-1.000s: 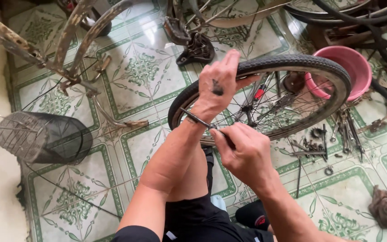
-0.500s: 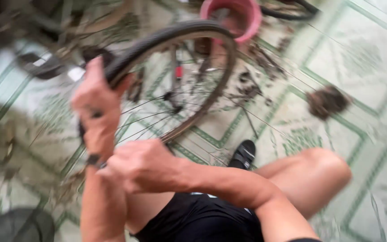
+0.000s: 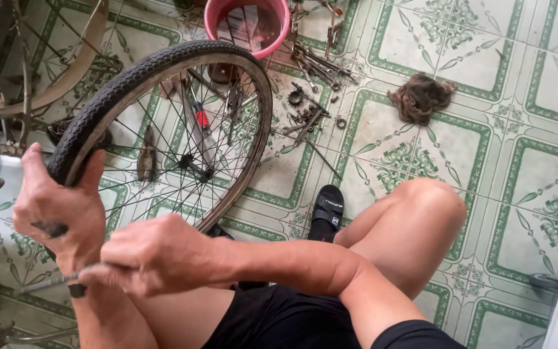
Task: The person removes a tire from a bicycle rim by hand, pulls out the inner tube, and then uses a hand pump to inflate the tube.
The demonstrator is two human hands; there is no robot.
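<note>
Over the green-patterned tile floor (image 3: 518,129), a bicycle wheel (image 3: 169,129) stands tilted, gripped at its near edge.
The left hand (image 3: 56,210) wraps the black tyre (image 3: 117,84); the right hand (image 3: 156,255) is closed around a thin metal tool (image 3: 46,283) just below it. Beyond lie scattered tools (image 3: 311,110), a pink basin (image 3: 247,22), a brown rag (image 3: 421,97).

Tyre (image 3: 163,64): black, fine ribbed tread. Rim (image 3: 247,155): dull silver, rust-tinged; spokes thin grey. Basin (image 3: 247,16), far: pink. Floor tiles (image 3: 524,58): cream, green borders, green leaf motifs (repeated each tile). Rag (image 3: 421,97), far right: brown. Sandal (image 3: 327,210): black. Shorts (image 3: 279,323), near: black. Scattered tools (image 3: 311,97): dark grey, rusty.
</note>
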